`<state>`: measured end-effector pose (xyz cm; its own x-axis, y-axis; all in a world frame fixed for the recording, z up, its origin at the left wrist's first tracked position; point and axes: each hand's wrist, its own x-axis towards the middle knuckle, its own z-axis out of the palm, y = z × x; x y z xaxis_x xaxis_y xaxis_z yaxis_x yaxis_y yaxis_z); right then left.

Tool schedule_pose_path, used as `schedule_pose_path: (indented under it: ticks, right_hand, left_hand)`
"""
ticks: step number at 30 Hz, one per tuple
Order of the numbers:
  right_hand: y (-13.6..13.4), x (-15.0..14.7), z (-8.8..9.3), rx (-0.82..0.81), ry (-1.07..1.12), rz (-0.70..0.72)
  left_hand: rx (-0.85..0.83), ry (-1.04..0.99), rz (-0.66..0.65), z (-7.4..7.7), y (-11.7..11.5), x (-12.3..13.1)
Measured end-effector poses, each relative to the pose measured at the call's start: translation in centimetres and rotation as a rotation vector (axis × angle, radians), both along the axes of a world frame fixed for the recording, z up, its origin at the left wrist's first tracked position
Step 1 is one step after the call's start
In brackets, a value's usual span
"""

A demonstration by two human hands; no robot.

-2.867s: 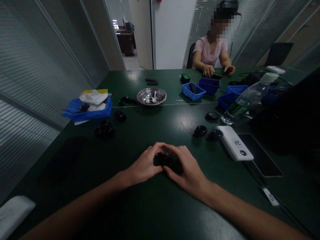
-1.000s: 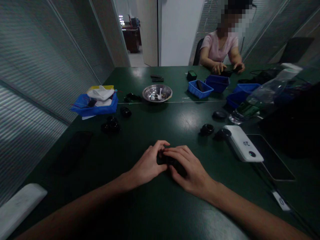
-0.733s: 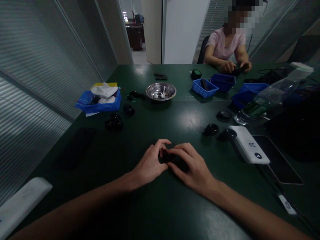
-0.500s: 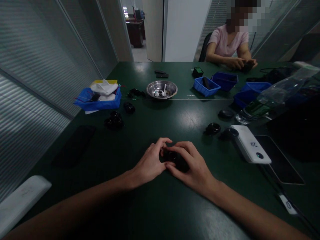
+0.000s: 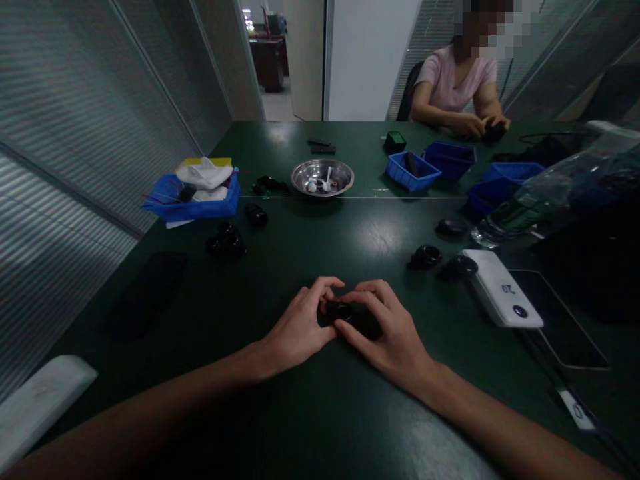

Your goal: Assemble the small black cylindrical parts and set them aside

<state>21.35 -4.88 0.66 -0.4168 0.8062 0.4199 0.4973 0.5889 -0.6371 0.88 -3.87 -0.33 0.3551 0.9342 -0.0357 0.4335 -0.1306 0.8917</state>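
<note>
Between my two hands is a small glossy black part (image 5: 342, 311) with a round opening, held just over the green table (image 5: 300, 420). My left hand (image 5: 305, 320) curls round its left side, thumb and fingers closed on it. From the right, my right hand (image 5: 385, 320) pinches the same part with thumb and fingertips. The fingers and shadow hide much of it, so its exact kind cannot be told. Similar black ring-shaped parts (image 5: 426, 257) lie to the right, and a cluster of black parts (image 5: 226, 240) lies to the left.
A steel bowl (image 5: 323, 179) with small white pieces stands ahead. Blue bins (image 5: 413, 175) and a plastic bottle (image 5: 520, 207) are at the right, near a white power bank (image 5: 503, 288) on a cable. A filled blue basket (image 5: 193, 200) stands left. A person (image 5: 457, 87) sits across, handling a dark object.
My right hand's fingers have shifted on the black part, and its round opening now shows more plainly. My left hand stays nearly in place.
</note>
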Motion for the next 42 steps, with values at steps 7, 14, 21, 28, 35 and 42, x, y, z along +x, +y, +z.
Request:
schedule_pose_path:
  ticks: [7, 14, 21, 28, 35, 42]
  right_hand:
    - [-0.06, -0.16, 0.28, 0.034, 0.019, 0.098]
    - [-0.17, -0.16, 0.05, 0.008, 0.080, 0.151]
    - [-0.13, -0.30, 0.21, 0.018, 0.082, 0.072]
    - [-0.23, -0.24, 0.10, -0.019, 0.097, 0.106]
    - [-0.25, -0.28, 0.27, -0.015, 0.115, 0.190]
    - [-0.31, -0.34, -0.11, -0.010, 0.016, 0.060]
  left_hand:
    - [0.006, -0.007, -0.003, 0.05, 0.03, 0.00]
    - [0.005, -0.005, -0.010, 0.43, -0.04, 0.03]
    - [0.001, -0.019, -0.017, 0.33, 0.01, 0.00]
    - [0.013, -0.012, -0.012, -0.01, 0.00, -0.01]
    - [0.027, -0.002, -0.013, 0.03, 0.01, 0.02]
    - [0.012, -0.002, -0.015, 0.04, -0.07, 0.00]
